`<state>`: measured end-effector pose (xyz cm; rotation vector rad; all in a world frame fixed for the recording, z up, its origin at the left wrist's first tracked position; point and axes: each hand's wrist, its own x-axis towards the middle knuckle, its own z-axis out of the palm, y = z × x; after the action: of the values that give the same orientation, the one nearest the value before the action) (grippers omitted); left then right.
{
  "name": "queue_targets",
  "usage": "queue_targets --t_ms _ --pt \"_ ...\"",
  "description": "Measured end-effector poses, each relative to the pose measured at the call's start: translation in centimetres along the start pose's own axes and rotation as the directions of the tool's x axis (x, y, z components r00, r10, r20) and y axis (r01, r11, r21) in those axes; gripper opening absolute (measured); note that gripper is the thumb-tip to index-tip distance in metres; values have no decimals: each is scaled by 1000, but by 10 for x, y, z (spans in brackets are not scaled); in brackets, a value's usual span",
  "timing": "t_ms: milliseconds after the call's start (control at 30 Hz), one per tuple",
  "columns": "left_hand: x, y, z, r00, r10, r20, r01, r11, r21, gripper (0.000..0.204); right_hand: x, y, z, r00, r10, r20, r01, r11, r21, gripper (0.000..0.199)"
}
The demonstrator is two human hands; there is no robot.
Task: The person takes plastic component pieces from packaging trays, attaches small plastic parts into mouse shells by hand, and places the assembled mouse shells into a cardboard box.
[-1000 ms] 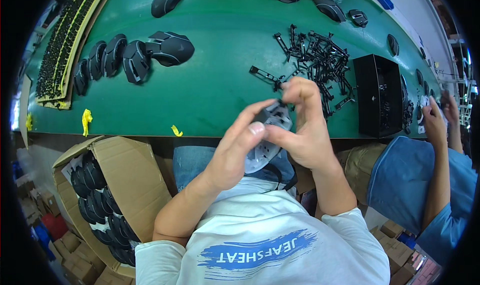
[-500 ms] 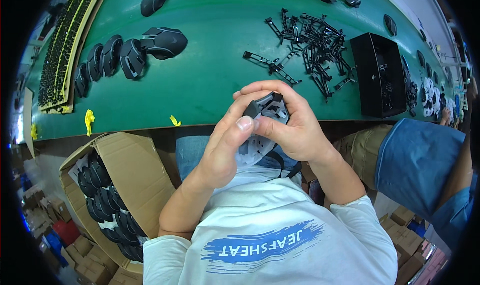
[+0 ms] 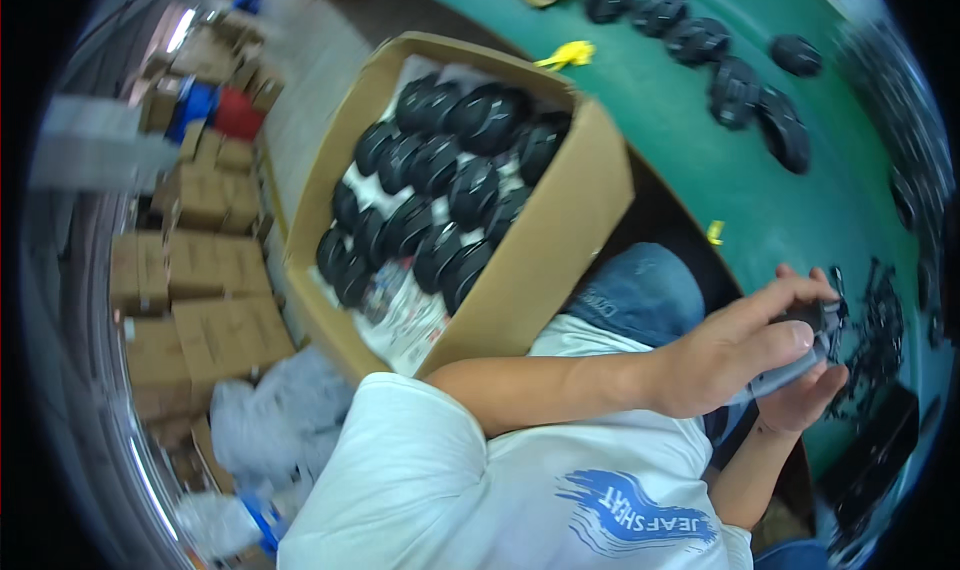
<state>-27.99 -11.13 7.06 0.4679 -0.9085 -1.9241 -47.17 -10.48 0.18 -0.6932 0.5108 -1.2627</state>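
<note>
My left hand (image 3: 735,355) grips a computer mouse shell (image 3: 790,370), dark on top with a grey inner side, its thumb pressed along the near edge. Fingers hide much of the shell. Close below it is my right hand (image 3: 795,402), partly covered by the shell, its visible fingers loosely spread and apart from the piece. Whether its palm touches the shell cannot be seen. Beyond both hands, a blurred heap of black plastic brackets (image 3: 878,320) lies on the green table (image 3: 650,120).
A cardboard carton (image 3: 590,185) full of black mouse shells (image 3: 435,165) stands left of my legs. Several dark mice (image 3: 733,92) form a row on the table. Yellow scraps (image 3: 570,55) lie along its edge. Stacked boxes (image 3: 225,345) and plastic bags (image 3: 270,415) fill the far left floor.
The view has swung left, bringing the carton to the middle and my hands to the right side. My right hand's fingers have loosened from the shell; my left keeps hold.
</note>
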Motion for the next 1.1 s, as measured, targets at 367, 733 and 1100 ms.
queue_targets --t_ms 367,733,1100 --pt "-360 139 -192 439 407 -801 834 146 532 48 41 91 -10 810 494 -317 -257 -189 -948 55" --pt "-342 114 -208 541 107 -834 776 -447 445 72 -17 80 -108 975 210 -70 60 -557 -829 39" --pt "-290 126 -162 621 231 -749 684 -627 373 81 -43 28 -75 948 188 -256 -301 272 -914 38"
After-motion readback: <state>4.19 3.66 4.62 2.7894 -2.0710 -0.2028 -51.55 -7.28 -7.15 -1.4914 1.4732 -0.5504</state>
